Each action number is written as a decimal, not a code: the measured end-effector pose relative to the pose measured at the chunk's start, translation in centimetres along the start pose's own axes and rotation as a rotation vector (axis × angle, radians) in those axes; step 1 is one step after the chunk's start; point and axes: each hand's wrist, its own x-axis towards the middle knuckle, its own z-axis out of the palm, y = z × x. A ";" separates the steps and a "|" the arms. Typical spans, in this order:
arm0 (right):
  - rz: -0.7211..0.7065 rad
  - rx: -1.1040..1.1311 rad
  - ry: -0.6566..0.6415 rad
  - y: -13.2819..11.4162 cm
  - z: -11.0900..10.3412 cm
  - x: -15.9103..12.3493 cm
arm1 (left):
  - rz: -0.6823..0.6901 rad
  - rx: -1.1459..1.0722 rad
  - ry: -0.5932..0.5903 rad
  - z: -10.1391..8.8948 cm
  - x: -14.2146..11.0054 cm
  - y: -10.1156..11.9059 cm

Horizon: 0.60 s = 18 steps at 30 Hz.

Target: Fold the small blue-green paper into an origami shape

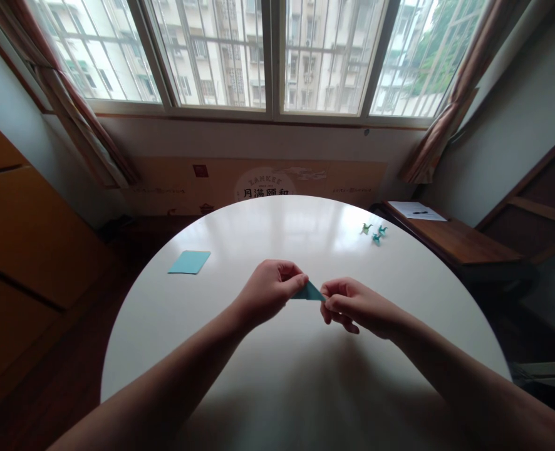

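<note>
A teal piece of folded paper (pixel 311 292) is held up over the white round table (pixel 240 388), its pointed end toward the right. My left hand (pixel 275 289) is closed on its wider left part, thumb on top, and covers much of it. At the tip, my right hand (pixel 346 304) pinches the point between thumb and forefinger, with its other fingers curled loosely below. On the far right of the table stand three small folded paper cranes (pixel 376 238), green and teal.
A stack of light blue square paper (pixel 189 262) lies at the table's left. Beyond the right edge, a wooden chair or bench (pixel 465 241) bears a white sheet (pixel 413 210) with a dark pen. A printed cardboard panel (pixel 165 181) stands below the window.
</note>
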 end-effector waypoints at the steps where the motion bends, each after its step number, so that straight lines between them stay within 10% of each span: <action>1: 0.010 -0.014 -0.020 0.1 -0.2 0.0 | -0.014 -0.033 0.032 -0.3 0.1 0.0; 11: -0.181 0.064 0.160 0.6 -0.5 0.7 | 0.076 -0.265 0.097 -0.3 0.6 -0.3; 18: -0.137 0.353 -0.052 0.7 0.7 0.7 | 0.193 -0.399 0.007 0.9 0.2 -0.6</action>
